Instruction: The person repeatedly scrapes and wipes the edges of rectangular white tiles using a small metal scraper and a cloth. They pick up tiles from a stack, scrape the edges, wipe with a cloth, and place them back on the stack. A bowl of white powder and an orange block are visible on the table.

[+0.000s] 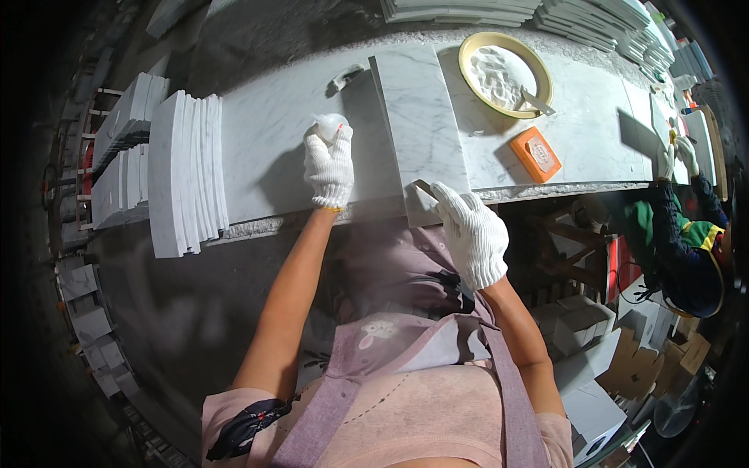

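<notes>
My left hand (328, 168), in a white knit glove, is closed round a small, rounded, whitish translucent bottle (329, 122) with a red spot by its tip. It rests over the marble worktop, left of a long grey-veined marble tile (421, 109). At the near end of that tile is my right hand (474, 238), gloved too, its fingers pressed together on a thin, flat scraper (424, 187). The scraper's edge meets the tile's surface or hovers just above it; I cannot tell which. Its grip is hidden by the glove.
A yellow bowl (468, 58) of white powder, with a putty knife (538, 102) in it, stands beyond the tile. Nearer lies an orange box (536, 155). Stacked marble tiles (186, 171) line the left end. At the right, a co-worker's gloved hands (676, 156) handle another tile.
</notes>
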Action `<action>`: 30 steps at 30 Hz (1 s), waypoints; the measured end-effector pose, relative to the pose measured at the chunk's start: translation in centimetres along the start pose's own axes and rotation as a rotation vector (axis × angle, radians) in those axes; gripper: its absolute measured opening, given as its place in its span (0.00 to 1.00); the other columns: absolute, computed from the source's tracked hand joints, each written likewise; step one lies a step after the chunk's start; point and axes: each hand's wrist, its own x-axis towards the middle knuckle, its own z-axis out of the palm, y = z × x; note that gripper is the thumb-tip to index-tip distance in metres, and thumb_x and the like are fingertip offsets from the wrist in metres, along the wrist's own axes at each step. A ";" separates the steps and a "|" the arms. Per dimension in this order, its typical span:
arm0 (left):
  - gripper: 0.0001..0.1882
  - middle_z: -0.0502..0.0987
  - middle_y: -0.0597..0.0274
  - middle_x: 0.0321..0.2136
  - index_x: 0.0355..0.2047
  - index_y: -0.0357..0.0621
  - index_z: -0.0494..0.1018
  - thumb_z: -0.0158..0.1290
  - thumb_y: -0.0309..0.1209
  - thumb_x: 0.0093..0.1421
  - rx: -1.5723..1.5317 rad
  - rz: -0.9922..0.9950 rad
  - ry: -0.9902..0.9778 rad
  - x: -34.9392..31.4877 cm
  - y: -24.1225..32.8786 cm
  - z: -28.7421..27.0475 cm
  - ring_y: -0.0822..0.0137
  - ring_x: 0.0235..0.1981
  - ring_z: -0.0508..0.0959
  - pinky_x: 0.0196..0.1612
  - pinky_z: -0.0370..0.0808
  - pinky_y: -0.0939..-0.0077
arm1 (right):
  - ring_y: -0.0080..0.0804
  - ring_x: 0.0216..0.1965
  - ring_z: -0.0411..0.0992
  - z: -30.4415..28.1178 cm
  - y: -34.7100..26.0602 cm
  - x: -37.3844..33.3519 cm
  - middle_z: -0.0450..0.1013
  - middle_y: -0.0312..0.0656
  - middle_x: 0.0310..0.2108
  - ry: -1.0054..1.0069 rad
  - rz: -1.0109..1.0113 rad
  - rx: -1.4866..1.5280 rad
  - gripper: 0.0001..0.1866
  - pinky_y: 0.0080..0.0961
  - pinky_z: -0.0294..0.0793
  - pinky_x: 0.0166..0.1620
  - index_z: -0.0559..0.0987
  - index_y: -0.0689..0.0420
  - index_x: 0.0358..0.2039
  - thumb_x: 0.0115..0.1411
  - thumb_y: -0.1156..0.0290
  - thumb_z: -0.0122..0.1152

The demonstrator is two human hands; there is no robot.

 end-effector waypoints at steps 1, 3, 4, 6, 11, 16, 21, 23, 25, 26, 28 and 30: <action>0.33 0.84 0.45 0.48 0.59 0.40 0.72 0.64 0.52 0.66 0.009 0.006 0.007 0.0 0.0 0.0 0.47 0.48 0.85 0.53 0.80 0.53 | 0.42 0.34 0.81 -0.1 -0.1 -0.1 0.81 0.42 0.34 0.021 -0.015 0.011 0.20 0.36 0.79 0.35 0.84 0.46 0.57 0.64 0.72 0.66; 0.33 0.84 0.45 0.48 0.59 0.40 0.72 0.64 0.51 0.66 -0.055 0.039 0.024 -0.1 0.1 0.1 0.47 0.49 0.85 0.54 0.79 0.53 | 0.43 0.35 0.81 -0.6 -0.1 -0.4 0.81 0.44 0.35 0.007 -0.011 0.043 0.21 0.36 0.80 0.37 0.84 0.47 0.57 0.63 0.72 0.67; 0.32 0.84 0.45 0.49 0.60 0.40 0.72 0.63 0.51 0.66 -0.087 0.058 0.036 -0.1 0.1 0.1 0.47 0.49 0.85 0.54 0.79 0.53 | 0.44 0.36 0.81 -0.8 -0.2 -0.5 0.81 0.45 0.36 0.034 0.027 0.088 0.21 0.36 0.80 0.38 0.84 0.47 0.58 0.63 0.72 0.68; 0.32 0.84 0.45 0.49 0.60 0.40 0.72 0.64 0.50 0.66 -0.050 0.036 0.035 -0.1 0.2 0.2 0.48 0.49 0.85 0.54 0.79 0.54 | 0.46 0.37 0.81 -1.2 -0.2 -0.7 0.81 0.46 0.37 0.059 0.134 0.178 0.22 0.35 0.81 0.40 0.84 0.49 0.58 0.62 0.72 0.69; 0.32 0.83 0.46 0.50 0.61 0.40 0.71 0.65 0.48 0.66 -0.032 0.060 0.025 -0.1 0.3 0.0 0.49 0.49 0.84 0.55 0.79 0.54 | 0.45 0.36 0.80 -2.3 0.0 -1.2 0.79 0.47 0.36 -0.026 0.033 0.173 0.22 0.36 0.79 0.39 0.84 0.48 0.59 0.63 0.70 0.69; 0.32 0.83 0.46 0.50 0.62 0.40 0.71 0.65 0.48 0.66 -0.021 0.062 0.029 -0.2 0.4 -0.1 0.49 0.49 0.84 0.55 0.79 0.55 | 0.44 0.33 0.79 -1.6 0.0 -1.0 0.77 0.44 0.32 -0.141 0.043 0.033 0.20 0.38 0.78 0.34 0.84 0.44 0.59 0.65 0.67 0.67; 0.32 0.83 0.46 0.50 0.61 0.41 0.71 0.65 0.48 0.66 -0.052 0.064 0.019 -0.2 0.3 -0.1 0.49 0.49 0.84 0.54 0.79 0.55 | 0.43 0.31 0.79 0.0 0.2 -0.6 0.79 0.43 0.31 -0.092 0.009 -0.029 0.21 0.37 0.79 0.34 0.84 0.42 0.59 0.66 0.67 0.66; 0.31 0.83 0.46 0.50 0.61 0.41 0.71 0.65 0.47 0.66 -0.058 0.065 0.017 -0.1 0.2 0.0 0.50 0.49 0.84 0.54 0.79 0.55 | 0.42 0.31 0.79 0.3 0.2 -0.4 0.79 0.42 0.32 -0.087 0.003 -0.044 0.21 0.37 0.79 0.34 0.84 0.41 0.60 0.66 0.66 0.66; 0.31 0.83 0.46 0.49 0.61 0.41 0.71 0.66 0.47 0.66 -0.047 0.047 0.018 -0.1 0.1 0.0 0.51 0.48 0.84 0.54 0.79 0.56 | 0.41 0.31 0.79 0.4 0.1 -0.2 0.79 0.42 0.31 -0.079 0.012 -0.021 0.22 0.36 0.78 0.33 0.83 0.40 0.60 0.66 0.66 0.66; 0.31 0.83 0.46 0.49 0.61 0.41 0.71 0.66 0.47 0.66 -0.042 0.061 0.029 -0.1 0.1 0.1 0.51 0.48 0.84 0.54 0.79 0.56 | 0.41 0.31 0.79 0.3 0.1 -0.1 0.78 0.42 0.30 -0.088 0.028 -0.009 0.22 0.36 0.78 0.32 0.83 0.40 0.61 0.66 0.65 0.66; 0.31 0.83 0.47 0.49 0.60 0.40 0.71 0.66 0.46 0.65 -0.035 0.112 0.065 -0.1 0.0 0.2 0.52 0.48 0.84 0.54 0.80 0.56 | 0.40 0.29 0.79 0.2 -0.1 0.1 0.77 0.42 0.31 -0.113 0.018 -0.045 0.23 0.35 0.77 0.31 0.82 0.40 0.62 0.65 0.64 0.67; 0.32 0.83 0.47 0.49 0.60 0.40 0.71 0.67 0.46 0.65 -0.080 0.083 0.051 -0.1 -0.1 0.3 0.53 0.48 0.84 0.54 0.80 0.57 | 0.39 0.28 0.78 -0.1 -0.3 0.0 0.76 0.42 0.31 -0.148 -0.004 -0.108 0.24 0.35 0.76 0.30 0.81 0.39 0.63 0.65 0.62 0.67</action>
